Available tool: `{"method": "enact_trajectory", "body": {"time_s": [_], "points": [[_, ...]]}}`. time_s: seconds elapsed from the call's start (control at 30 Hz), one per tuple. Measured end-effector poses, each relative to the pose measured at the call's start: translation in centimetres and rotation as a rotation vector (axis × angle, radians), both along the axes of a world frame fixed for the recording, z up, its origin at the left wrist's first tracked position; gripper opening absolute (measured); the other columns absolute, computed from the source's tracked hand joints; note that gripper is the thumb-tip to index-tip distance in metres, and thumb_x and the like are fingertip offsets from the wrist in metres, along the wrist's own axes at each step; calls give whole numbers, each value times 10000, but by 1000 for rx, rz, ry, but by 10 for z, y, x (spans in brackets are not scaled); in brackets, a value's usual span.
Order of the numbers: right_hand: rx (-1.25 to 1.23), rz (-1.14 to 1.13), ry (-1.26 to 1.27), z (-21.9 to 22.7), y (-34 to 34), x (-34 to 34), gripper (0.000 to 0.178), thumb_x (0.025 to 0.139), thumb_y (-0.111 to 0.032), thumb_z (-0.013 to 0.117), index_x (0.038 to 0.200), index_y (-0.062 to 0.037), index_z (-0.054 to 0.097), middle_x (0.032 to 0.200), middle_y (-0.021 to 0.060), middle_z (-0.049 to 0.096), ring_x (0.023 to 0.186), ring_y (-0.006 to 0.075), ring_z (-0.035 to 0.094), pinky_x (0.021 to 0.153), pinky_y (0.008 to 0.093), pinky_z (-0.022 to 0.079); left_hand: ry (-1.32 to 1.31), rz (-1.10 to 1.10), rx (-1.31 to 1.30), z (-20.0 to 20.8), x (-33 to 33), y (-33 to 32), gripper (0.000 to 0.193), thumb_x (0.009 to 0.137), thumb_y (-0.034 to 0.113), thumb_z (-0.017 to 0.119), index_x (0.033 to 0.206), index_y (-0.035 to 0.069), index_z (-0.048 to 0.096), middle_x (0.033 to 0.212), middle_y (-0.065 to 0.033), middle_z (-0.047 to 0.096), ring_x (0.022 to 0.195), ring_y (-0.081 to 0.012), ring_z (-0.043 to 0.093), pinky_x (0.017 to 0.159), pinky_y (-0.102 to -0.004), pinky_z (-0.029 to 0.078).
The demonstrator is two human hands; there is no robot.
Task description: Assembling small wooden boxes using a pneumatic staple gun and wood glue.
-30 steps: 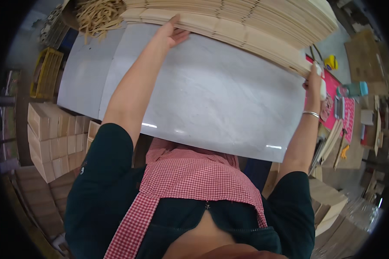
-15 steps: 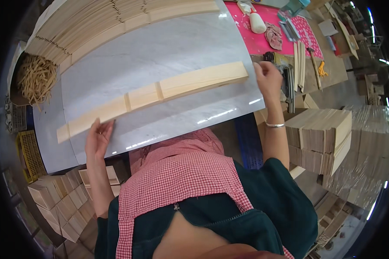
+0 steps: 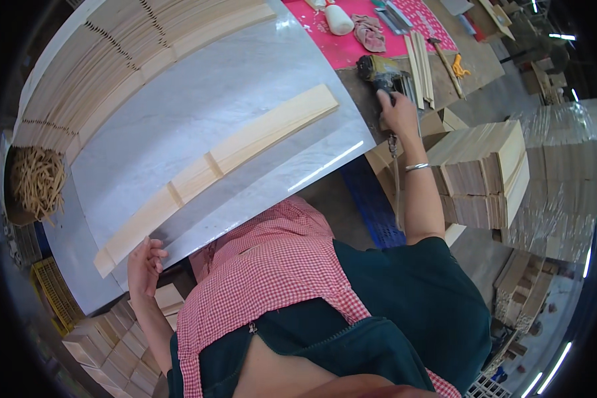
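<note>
A long pale wooden board (image 3: 245, 149) with two cross grooves lies slantwise on the grey marbled tabletop (image 3: 146, 139). My left hand (image 3: 146, 265) is beside the board's near left end, fingers loosely bent and apart, holding nothing; whether a fingertip touches the wood I cannot tell. At the right, my right hand (image 3: 399, 114) is wrapped round the black handle of a pneumatic nail gun (image 3: 378, 68) with a yellowish body. Its air hose (image 3: 397, 179) hangs down beside my right forearm. The gun rests on or just above the brown side table (image 3: 481, 69).
Grooved boards (image 3: 106, 73) stand packed in rows at the back left, beside a bin of wood strips (image 3: 38, 182). A white bottle (image 3: 339, 21), cloth (image 3: 369, 33), thin slats (image 3: 419, 69) and hammer (image 3: 447, 66) lie right. Stacked wood (image 3: 477, 176) stands beyond my right arm.
My right hand has moved from beside the board's right end to the nail gun and closed on its handle. The view has turned; my left hand stays by the board's left end.
</note>
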State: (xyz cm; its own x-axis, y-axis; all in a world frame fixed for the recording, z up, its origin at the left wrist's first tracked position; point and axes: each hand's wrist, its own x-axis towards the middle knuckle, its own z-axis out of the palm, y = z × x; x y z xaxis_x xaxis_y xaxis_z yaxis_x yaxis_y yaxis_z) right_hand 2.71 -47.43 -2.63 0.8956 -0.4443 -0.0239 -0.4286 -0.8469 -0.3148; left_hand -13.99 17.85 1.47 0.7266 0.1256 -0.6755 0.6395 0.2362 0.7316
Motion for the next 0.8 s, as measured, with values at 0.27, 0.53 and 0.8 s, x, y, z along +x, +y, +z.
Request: {"method": "enact_trajectory", "body": {"time_s": [0.27, 0.53, 0.8], "points": [[-440, -280, -128, -27, -142, 59, 439, 911, -357, 668, 1172, -3, 671, 1032, 209, 724, 900, 418, 691, 772, 435, 568, -98, 119, 78, 7, -7, -9, 291, 1036, 275, 604, 1122, 4, 664, 788, -98, 703, 480, -68, 532, 431, -157, 398], [-349, -386, 149, -50, -214, 68, 408, 915, -361, 632, 1120, -13, 686, 1012, 208, 724, 901, 398, 690, 821, 468, 567, -137, 200, 108, 17, -8, -18, 266, 1021, 214, 619, 1183, 4, 642, 871, -109, 710, 584, -70, 567, 542, -183, 457], [-18, -64, -9, 32, 29, 6, 506, 895, -388, 698, 1203, 10, 643, 1006, 233, 694, 917, 410, 679, 842, 452, 550, -388, -287, 906, 27, 6, -41, 480, 850, 124, 763, 1299, 27, 623, 1179, -136, 673, 1051, -247, 630, 961, -356, 496]]}}
